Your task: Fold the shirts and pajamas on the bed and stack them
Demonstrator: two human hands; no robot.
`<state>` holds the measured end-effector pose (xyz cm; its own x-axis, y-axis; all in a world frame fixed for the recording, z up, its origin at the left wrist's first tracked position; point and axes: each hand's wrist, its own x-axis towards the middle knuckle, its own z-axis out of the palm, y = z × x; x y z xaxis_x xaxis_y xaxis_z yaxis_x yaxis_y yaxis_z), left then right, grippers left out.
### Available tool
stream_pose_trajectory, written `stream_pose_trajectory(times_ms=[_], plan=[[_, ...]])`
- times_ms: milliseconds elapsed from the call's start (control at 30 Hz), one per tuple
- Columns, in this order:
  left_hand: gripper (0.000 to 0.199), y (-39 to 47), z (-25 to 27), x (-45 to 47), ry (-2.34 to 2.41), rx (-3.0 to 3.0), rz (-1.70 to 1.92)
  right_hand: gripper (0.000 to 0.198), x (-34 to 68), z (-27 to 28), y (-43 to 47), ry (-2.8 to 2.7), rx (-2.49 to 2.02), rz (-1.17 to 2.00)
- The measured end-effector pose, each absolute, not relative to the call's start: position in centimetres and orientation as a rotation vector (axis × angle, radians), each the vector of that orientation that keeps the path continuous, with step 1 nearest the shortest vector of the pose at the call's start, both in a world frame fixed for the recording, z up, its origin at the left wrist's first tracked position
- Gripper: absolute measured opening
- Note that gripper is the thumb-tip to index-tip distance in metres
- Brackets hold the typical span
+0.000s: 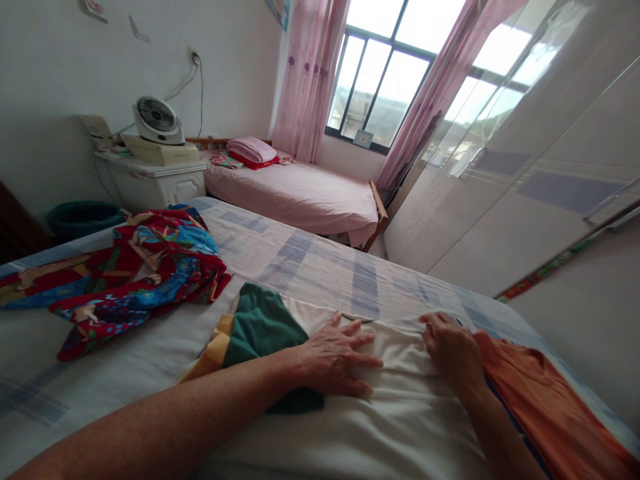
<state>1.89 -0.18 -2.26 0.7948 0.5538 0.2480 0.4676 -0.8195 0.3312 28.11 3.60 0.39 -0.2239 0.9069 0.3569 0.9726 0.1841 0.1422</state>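
Observation:
A cream shirt (400,407) with a green panel (265,327) and a yellow part lies spread on the bed. My left hand (343,357) rests flat on it, fingers spread, near the neckline. At the shirt's right side, my right hand (450,350) has its fingers curled down on the cream cloth, which wrinkles between the two hands. The fingertips of that hand are partly hidden. Close beside my right wrist is an orange garment (550,393) with a dark blue edge. A red and blue patterned cloth (165,267) lies crumpled to the left.
The bed carries a blue and white checked sheet (295,257). Beyond it stands a pink-covered bed (305,190). A fan (157,120) sits on a white cabinet (165,183), with a bin (85,220) nearby. A glossy wardrobe (500,200) lines the right side.

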Motion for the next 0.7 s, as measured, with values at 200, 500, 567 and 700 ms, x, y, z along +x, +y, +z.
stream_pose_trajectory(times_ms=[200,500,567,700], plan=[[0.05,-0.1,-2.3,2.0,0.77,2.776,0.563,0.043,22.8,-2.2,1.6,-2.557,-1.3,-0.017],[0.051,-0.1,-2.2,1.9,0.795,2.765,0.486,0.053,26.1,-5.0,3.3,-2.523,-1.742,-0.223],[0.051,-0.1,-2.1,1.7,0.793,2.757,0.467,0.055,28.2,-5.2,4.0,-2.43,-1.916,-0.274],[0.052,-0.1,-2.2,1.6,0.794,2.735,0.449,0.054,32.7,-5.2,4.5,-2.425,-1.97,-0.391]])
